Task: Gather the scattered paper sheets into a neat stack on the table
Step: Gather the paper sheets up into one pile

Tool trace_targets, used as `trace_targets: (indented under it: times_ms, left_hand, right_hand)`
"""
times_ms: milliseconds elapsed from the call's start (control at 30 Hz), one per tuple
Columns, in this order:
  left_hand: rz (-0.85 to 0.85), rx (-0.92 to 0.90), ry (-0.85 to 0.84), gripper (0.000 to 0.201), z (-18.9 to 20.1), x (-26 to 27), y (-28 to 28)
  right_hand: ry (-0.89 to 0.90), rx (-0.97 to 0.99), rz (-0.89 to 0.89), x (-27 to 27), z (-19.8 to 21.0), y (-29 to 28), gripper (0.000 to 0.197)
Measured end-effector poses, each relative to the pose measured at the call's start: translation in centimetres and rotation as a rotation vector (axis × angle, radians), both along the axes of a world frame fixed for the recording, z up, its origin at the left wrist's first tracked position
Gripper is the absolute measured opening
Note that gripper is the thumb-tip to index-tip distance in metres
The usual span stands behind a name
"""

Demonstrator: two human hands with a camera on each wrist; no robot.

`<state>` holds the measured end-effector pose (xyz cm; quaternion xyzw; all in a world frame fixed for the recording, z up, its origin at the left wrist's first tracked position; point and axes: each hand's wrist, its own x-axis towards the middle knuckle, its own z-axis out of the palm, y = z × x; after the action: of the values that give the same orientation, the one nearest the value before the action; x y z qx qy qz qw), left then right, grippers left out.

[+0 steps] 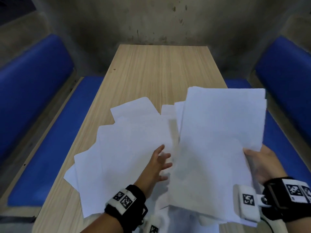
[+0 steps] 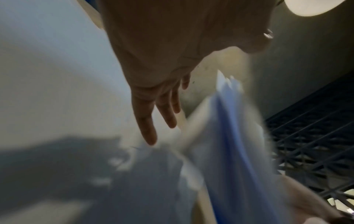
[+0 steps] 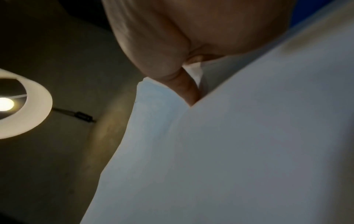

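The right hand (image 1: 262, 163) grips a raised bundle of sheets (image 1: 218, 142) at its right edge, long axis running near to far, while the left hand (image 1: 158, 163), fingers extended and holding nothing, reaches over the loose fanned sheets (image 1: 127, 148) lying left on the bench (image 1: 151, 68), nearer to it.

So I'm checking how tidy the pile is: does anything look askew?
Yes. The loose sheets under the left hand lie fanned across the table, corners pointing different ways. The bundle held by the right hand has uneven edges too.
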<state>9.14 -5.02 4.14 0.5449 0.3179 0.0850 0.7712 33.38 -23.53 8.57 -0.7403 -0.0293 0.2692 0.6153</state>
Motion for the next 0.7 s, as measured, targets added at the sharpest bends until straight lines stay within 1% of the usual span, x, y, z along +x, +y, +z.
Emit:
trace_targets:
  times_ms: [33,67,133,200,233,267,300,333,367,400,433,467,500,533,567,600,633,667,700]
  left_hand:
    - [-0.024,0.042,-0.026,0.077,0.5,0.6,-0.5]
    - [-0.012,0.104,-0.033,0.074,0.7,0.8,-0.7]
    - [0.052,0.203,-0.017,0.054,0.7,0.7,-0.6]
    - [0.083,0.217,0.002,0.042,0.3,-0.3,-0.2]
    - [0.087,0.223,0.025,0.039,-0.1,-0.9,0.2]
    - [0.108,0.252,0.072,0.036,-0.5,-1.6,0.7]
    - [0.174,0.32,0.18,0.037,-1.1,-2.4,1.6]
    - [0.29,0.414,0.35,0.046,-1.9,-3.3,2.7]
    - [0.408,0.507,0.553,0.06,-2.5,-4.4,3.8]
    - [0.481,0.558,0.747,0.076,-3.1,-5.6,4.9]
    - [0.503,0.56,0.889,0.09,-3.5,-6.6,5.7]
    - [0.481,0.544,0.975,0.1,-3.6,-7.4,6.3]
    - [0.446,0.537,1.019,0.107,-3.8,-8.0,6.7]
    - [0.418,0.542,1.032,0.11,-4.1,-8.2,7.0]
    - [0.41,0.542,1.009,0.11,-4.4,-8.2,7.4]
    - [0.426,0.508,0.941,0.107,-4.4,-8.0,7.7]
    - [0.45,0.455,0.852,0.1,-4.2,-7.7,8.1]
    - [0.458,0.433,0.78,0.087,-3.9,-7.5,8.4]
    - [0.443,0.452,0.743,0.069,-3.6,-7.3,8.7]
  right_hand:
    - [0.009,0.011,0.06,-1.5,0.3,0.7,0.029]
    - [0.032,0.022,0.112,-2.9,0.3,1.4,0.027]
    - [0.111,0.053,0.21,-4.6,-0.5,2.3,0.026]
    - [0.214,0.052,0.316,-5.4,-2.3,2.6,0.032]
    - [0.235,0.0,0.346,-5.5,-3.8,2.6,0.034]
    - [0.216,-0.071,0.367,-5.7,-5.1,2.6,0.034]
    - [0.165,-0.153,0.351,-5.8,-6.2,2.8,0.033]
    - [0.11,-0.222,0.31,-6.0,-7.1,2.9,0.029]
    - [0.078,-0.275,0.242,-6.0,-8.0,3.2,0.025]
    - [0.065,-0.3,0.18,-6.2,-8.6,3.4,0.021]
    - [0.052,-0.336,0.132,-6.4,-8.9,3.6,0.018]
    - [0.038,-0.364,0.106,-6.7,-9.3,3.8,0.017]
    - [0.023,-0.399,0.104,-6.8,-9.8,4.0,0.017]
    - [0.01,-0.425,0.114,-7.0,-10.2,4.1,0.019]
    - [0.001,-0.449,0.122,-7.3,-10.3,4.3,0.02]
    - [-0.01,-0.473,0.134,-7.5,-10.4,4.5,0.02]
    - [-0.026,-0.493,0.142,-7.5,-10.4,4.6,0.02]
    - [-0.042,-0.496,0.147,-7.5,-10.4,4.7,0.02]
    - [-0.051,-0.496,0.15,-7.5,-10.3,4.7,0.02]
